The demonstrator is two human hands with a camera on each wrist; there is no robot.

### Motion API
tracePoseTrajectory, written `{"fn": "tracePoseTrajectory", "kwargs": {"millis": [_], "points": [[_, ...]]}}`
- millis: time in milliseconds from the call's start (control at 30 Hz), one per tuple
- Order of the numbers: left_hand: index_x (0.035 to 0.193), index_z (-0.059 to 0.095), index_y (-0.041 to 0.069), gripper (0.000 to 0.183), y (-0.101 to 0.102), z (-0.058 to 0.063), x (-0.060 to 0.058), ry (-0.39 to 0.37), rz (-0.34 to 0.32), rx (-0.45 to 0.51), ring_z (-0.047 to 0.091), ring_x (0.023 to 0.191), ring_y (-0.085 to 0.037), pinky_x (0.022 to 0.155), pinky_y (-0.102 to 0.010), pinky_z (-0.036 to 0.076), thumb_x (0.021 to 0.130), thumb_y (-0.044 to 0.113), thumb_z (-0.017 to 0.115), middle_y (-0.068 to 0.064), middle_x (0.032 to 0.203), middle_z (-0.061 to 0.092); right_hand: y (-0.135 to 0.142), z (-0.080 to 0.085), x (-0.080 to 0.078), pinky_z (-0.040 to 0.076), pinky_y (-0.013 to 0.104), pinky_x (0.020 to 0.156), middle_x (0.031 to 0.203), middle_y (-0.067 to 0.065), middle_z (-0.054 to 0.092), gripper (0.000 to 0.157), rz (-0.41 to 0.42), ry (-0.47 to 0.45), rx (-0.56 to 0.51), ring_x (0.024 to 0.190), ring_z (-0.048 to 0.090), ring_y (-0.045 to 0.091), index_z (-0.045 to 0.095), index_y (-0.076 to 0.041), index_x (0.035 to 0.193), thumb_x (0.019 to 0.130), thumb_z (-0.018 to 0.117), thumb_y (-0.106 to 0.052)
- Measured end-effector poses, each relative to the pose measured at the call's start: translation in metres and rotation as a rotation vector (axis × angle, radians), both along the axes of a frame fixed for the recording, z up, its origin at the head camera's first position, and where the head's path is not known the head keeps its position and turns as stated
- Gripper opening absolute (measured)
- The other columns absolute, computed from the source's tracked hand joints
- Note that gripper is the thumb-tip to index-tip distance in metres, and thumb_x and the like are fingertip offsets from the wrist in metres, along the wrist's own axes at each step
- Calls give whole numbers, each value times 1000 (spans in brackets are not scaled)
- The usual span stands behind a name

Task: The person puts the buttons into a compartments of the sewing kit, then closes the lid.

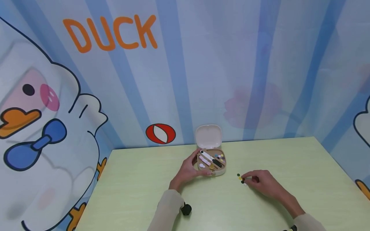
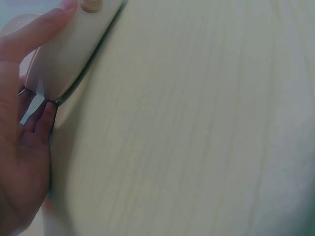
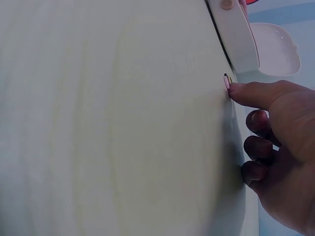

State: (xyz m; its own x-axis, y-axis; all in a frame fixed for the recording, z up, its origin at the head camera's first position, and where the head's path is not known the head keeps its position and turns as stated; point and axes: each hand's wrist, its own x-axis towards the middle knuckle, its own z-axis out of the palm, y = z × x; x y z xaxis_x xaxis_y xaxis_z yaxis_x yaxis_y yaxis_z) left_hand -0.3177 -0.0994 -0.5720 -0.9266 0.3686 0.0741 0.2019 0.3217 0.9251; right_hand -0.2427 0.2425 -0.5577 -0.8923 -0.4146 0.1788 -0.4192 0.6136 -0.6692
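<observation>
A small off-white case (image 1: pixel 217 172) stands on the table with its lid (image 1: pixel 208 137) raised. My left hand (image 1: pixel 188 168) grips it, thumb along the front wall by the round tan catch (image 2: pixel 92 5) and fingers round the left side. Inside lie a white-and-black slim tool (image 1: pixel 212 159), a pinkish slim piece (image 1: pixel 204 160) and several small coloured buttons (image 1: pixel 221 156). To the case's right, my right hand (image 1: pixel 264 183) pinches with thumb and forefinger at a small brownish button (image 1: pixel 243 179). Its other fingers are curled. Around the fingertips lie green (image 1: pixel 238 175), black (image 1: pixel 242 182) and white buttons (image 1: pixel 245 184).
The pale wood-grain table (image 1: pixel 130 199) ends at a blue striped cloth backdrop (image 1: pixel 199 73) printed with a duck. Its far edge runs just behind the case. A dark round wrist device (image 1: pixel 186 209) sits at my left sleeve (image 1: pixel 169 207).
</observation>
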Motion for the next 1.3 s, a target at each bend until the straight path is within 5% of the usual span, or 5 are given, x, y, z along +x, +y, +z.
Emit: {"fn": "tracePoseTrajectory", "kwargs": {"millis": [700,1300], "points": [[163,34,27,105,1,2,1,-4,12,16,42,147,-24,120,-42,38,78,27,95,0,163,40,2,5,-5,38,20,53,63,-14,49,10,42,41,-12,57,42,0,76,-18,92,91,79,-9],[163,34,30,108,1,1,1,-17,12,2,41,147,-21,120,-40,38,75,35,96,5,162,41,-2,13,-22,38,22,55,62,-13,47,12,43,38,14,56,40,1,75,-19,90,93,77,-7]]}}
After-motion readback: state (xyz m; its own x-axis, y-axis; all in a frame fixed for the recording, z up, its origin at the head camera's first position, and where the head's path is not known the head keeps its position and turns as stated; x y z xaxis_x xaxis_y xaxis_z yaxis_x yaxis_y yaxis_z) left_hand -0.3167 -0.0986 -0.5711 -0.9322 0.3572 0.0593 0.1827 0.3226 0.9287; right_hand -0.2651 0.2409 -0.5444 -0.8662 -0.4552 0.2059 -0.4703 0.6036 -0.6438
